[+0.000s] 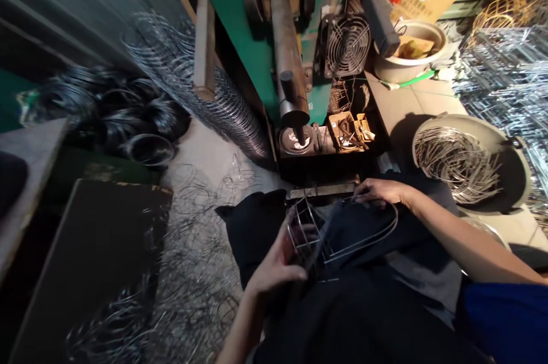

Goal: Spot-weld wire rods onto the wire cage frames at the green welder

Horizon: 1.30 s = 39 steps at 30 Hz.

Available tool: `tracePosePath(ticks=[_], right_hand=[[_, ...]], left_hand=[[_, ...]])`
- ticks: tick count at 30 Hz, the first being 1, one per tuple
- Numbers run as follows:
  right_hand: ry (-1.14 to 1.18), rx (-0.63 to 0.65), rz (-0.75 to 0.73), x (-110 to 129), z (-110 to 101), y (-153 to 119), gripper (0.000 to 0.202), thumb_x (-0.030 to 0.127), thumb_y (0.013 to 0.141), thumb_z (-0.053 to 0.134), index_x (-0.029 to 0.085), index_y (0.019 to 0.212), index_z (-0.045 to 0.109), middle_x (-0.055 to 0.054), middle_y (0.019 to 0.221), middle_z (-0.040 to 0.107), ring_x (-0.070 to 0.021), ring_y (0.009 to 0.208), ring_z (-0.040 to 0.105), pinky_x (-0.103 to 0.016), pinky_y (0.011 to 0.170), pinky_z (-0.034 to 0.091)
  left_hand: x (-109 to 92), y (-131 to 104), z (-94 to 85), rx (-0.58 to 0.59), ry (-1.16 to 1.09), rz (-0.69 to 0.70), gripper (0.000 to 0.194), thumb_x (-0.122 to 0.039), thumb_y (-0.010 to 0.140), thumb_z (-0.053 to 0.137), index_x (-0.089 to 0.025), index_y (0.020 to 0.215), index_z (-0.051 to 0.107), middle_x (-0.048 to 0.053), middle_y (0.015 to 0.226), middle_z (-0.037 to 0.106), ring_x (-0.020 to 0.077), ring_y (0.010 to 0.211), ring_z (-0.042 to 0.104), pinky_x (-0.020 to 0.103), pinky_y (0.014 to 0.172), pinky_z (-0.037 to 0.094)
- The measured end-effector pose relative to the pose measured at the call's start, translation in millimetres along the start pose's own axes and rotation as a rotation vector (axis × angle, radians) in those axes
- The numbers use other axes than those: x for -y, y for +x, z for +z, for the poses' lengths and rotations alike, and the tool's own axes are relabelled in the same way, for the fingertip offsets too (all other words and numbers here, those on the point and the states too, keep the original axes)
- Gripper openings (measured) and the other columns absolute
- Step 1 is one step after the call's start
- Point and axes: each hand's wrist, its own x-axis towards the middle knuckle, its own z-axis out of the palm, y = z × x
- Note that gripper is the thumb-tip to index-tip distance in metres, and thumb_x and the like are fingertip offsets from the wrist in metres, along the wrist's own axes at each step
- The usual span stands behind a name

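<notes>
A: What's in the hands here?

B: Left hand (278,261) is curled round a small wire cage (305,233), fingers on the far side, thumb low on the near side, right above the dark cloth (363,318) on the lap. Right hand (381,190) is bent over the far end of a long wire loop (368,240) just beside it. Can't tell if it's actually pinching, or if loop and cage are one piece.

A: Any tips for handling that?

B: I'd go light with the left, since thin wire probably bends if you squeeze, and support the long side so it doesn't twist. Watch the fingertips too, there's a wire end poking out low down.

A: What's it all made of?

B: Cage looks like thin shiny metal, hoops crossed by bars. Past the hands there's a green painted machine (246,47) with a thick, smooth round bar (286,44). To the right, a round pan (516,181) holds a tangle of pale curved wires (458,164). Left, a long ribbed stack of wire rings (240,113) leans by the machine, and springy scraps (192,261) litter the floor.
</notes>
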Motion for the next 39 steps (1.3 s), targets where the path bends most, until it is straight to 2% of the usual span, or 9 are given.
tracePosePath(ticks=[3, 6, 8, 12, 16, 23, 32, 35, 39], right_hand=[[-0.016, -0.012, 0.007, -10.4, 4.1, 3.4, 0.050, 0.061, 0.066, 0.078, 0.016, 0.087, 0.073, -0.003, 0.068, 0.067, -0.0099, 0.051, 0.052, -0.022, 0.047, 0.041], [-0.078, -0.098, -0.224, -1.9, 4.4, 2.3, 0.044, 0.056, 0.068, 0.079, 0.017, 0.089, 0.073, -0.004, 0.086, 0.070, -0.0168, 0.078, 0.062, -0.026, 0.070, 0.049], [-0.100, -0.155, -0.368, 15.0, 4.5, -1.2, 0.040, 0.055, 0.073, 0.075, 0.017, 0.085, 0.072, -0.003, 0.085, 0.067, -0.0163, 0.079, 0.060, -0.027, 0.073, 0.047], [-0.048, -0.261, -0.509, 54.6, 3.7, -16.8, 0.040, 0.054, 0.074, 0.075, 0.016, 0.080, 0.066, 0.001, 0.071, 0.060, -0.0119, 0.065, 0.051, -0.025, 0.063, 0.041], [-0.023, -0.251, -0.564, 81.6, -4.4, -33.4, 0.046, 0.059, 0.068, 0.078, 0.016, 0.070, 0.062, 0.001, 0.064, 0.058, -0.0112, 0.058, 0.047, -0.025, 0.056, 0.037], [-0.292, -0.417, -0.564, 118.4, 9.5, -24.6, 0.049, 0.064, 0.071, 0.073, 0.018, 0.065, 0.061, 0.001, 0.065, 0.055, -0.0141, 0.065, 0.048, -0.028, 0.064, 0.037], [-0.262, -0.510, -0.623, 115.0, 11.5, -2.4, 0.052, 0.064, 0.087, 0.056, 0.019, 0.064, 0.045, 0.003, 0.064, 0.038, -0.0120, 0.064, 0.035, -0.027, 0.061, 0.029], [-0.215, -0.579, -0.627, 113.0, 13.9, 0.6, 0.059, 0.068, 0.082, 0.059, 0.021, 0.059, 0.032, 0.004, 0.061, 0.028, -0.0110, 0.060, 0.028, -0.027, 0.056, 0.025], [-0.176, -0.635, -0.605, 106.4, 10.3, -1.5, 0.061, 0.069, 0.076, 0.065, 0.022, 0.057, 0.031, 0.004, 0.058, 0.028, -0.0108, 0.058, 0.027, -0.027, 0.054, 0.024]], left_hand=[[31.2, -4.0, 8.5, -0.157, -0.069, -0.072, 0.077, -0.037, 0.078, 0.080, -0.026, 0.145, 0.044, 0.009, 0.099, 0.068, 0.0187, 0.081, 0.068, 0.032, 0.076, 0.054], [46.2, 4.9, 9.9, -0.477, -0.128, 0.000, 0.063, -0.041, 0.083, 0.074, -0.019, 0.138, 0.051, 0.000, 0.074, 0.062, 0.0096, 0.056, 0.058, 0.021, 0.054, 0.048], [40.8, 17.1, 8.8, -0.572, -0.164, 0.075, 0.063, -0.042, 0.081, 0.076, -0.018, 0.134, 0.054, -0.004, 0.069, 0.057, 0.0081, 0.052, 0.055, 0.019, 0.050, 0.046], [7.7, 44.3, 7.2, -0.632, -0.194, 0.216, 0.051, -0.048, 0.077, 0.077, -0.017, 0.115, 0.061, -0.008, 0.062, 0.048, 0.0079, 0.044, 0.052, 0.021, 0.043, 0.048], [-22.3, 64.6, 6.9, -0.643, -0.193, 0.290, 0.048, -0.050, 0.075, 0.079, -0.016, 0.103, 0.062, -0.010, 0.056, 0.042, 0.0038, 0.033, 0.035, 0.016, 0.028, 0.033], [-31.0, 90.2, 13.4, -0.645, -0.014, 0.404, 0.053, -0.046, 0.076, 0.078, -0.017, 0.116, 0.059, -0.009, 0.064, 0.047, 0.0044, 0.035, 0.043, 0.019, 0.031, 0.040], [-40.6, 91.3, 17.0, -0.615, -0.026, 0.392, 0.051, -0.048, 0.079, 0.074, -0.017, 0.115, 0.056, -0.009, 0.067, 0.048, 0.0048, 0.037, 0.047, 0.019, 0.035, 0.044], [-43.8, 90.5, 18.5, -0.621, -0.058, 0.406, 0.049, -0.049, 0.079, 0.074, -0.016, 0.111, 0.056, -0.009, 0.067, 0.048, 0.0045, 0.036, 0.046, 0.019, 0.034, 0.042], [-43.9, 90.2, 19.5, -0.663, -0.076, 0.398, 0.049, -0.050, 0.077, 0.076, -0.016, 0.106, 0.057, -0.010, 0.062, 0.047, 0.0047, 0.034, 0.046, 0.018, 0.032, 0.039]])
